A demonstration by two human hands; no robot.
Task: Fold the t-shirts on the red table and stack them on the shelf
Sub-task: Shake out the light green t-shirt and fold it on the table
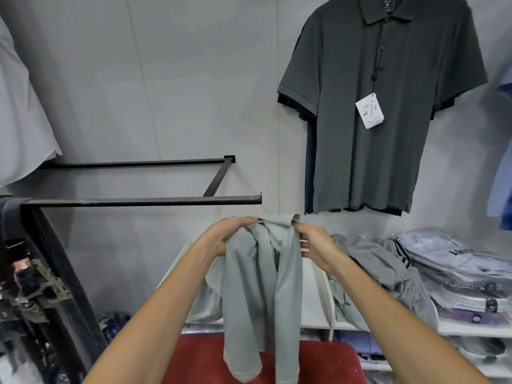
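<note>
A pale grey-green polo t-shirt (260, 295) hangs bunched in the air above the red table (199, 358). My left hand (221, 236) grips its shoulder at the left of the collar. My right hand (313, 242) pinches the collar's right side. The shirt's lower part drapes down over the table's far edge. Behind it stands the white shelf (313, 297), where another grey shirt (379, 264) lies crumpled on the top board to the right.
A black metal rail (144, 201) juts from the wall at the left. A dark grey polo (385, 103) with a tag hangs on the wall. Packaged shirts (465, 273) are piled on the shelf at the right; dark clothes hang at far left.
</note>
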